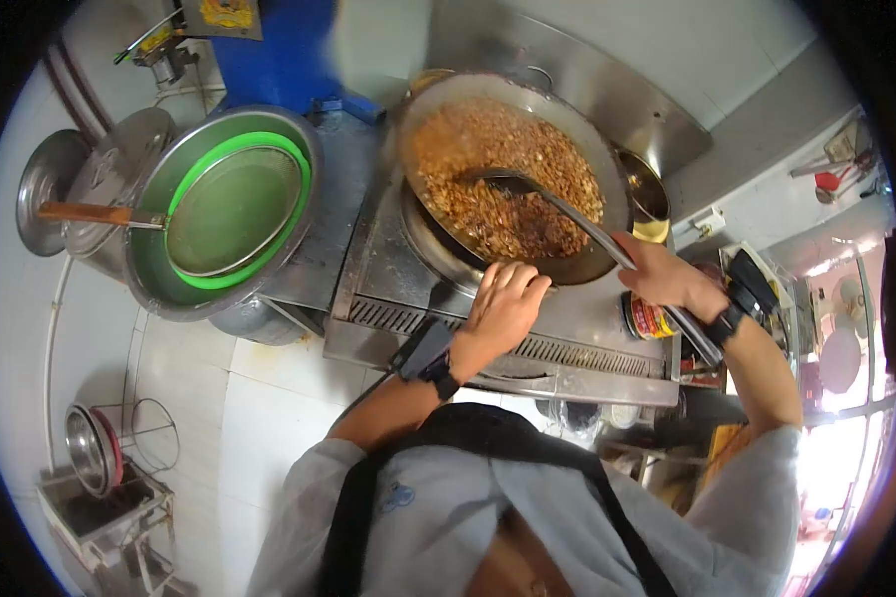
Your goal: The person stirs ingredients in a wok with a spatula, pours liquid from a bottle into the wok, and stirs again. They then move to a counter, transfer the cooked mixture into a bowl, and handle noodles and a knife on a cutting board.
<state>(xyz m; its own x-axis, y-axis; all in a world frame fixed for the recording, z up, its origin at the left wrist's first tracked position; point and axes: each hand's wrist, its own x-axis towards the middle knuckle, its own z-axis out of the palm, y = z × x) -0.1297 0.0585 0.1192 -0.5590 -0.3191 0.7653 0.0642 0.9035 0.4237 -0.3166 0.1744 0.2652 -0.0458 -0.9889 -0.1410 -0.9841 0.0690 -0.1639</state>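
A large wok (619,189) sits on the steel stove, filled with a chopped, reddish-brown food (513,134) in oil. My right hand (664,271) is wrapped round the long metal handle of a ladle (577,217). The ladle's bowl rests in the middle of the food, partly sunk in it. At the near rim of the wok, my left hand (508,306) is closed on the edge, with the fingertips curled over it. What lies under its palm is hidden.
On the left stands a big metal basin (141,264) holding a green-rimmed strainer (234,211) with a wooden handle. A labelled can (649,316) is beside the wok on the right, near a metal pot (645,189). Bowls (90,450) hang lower left.
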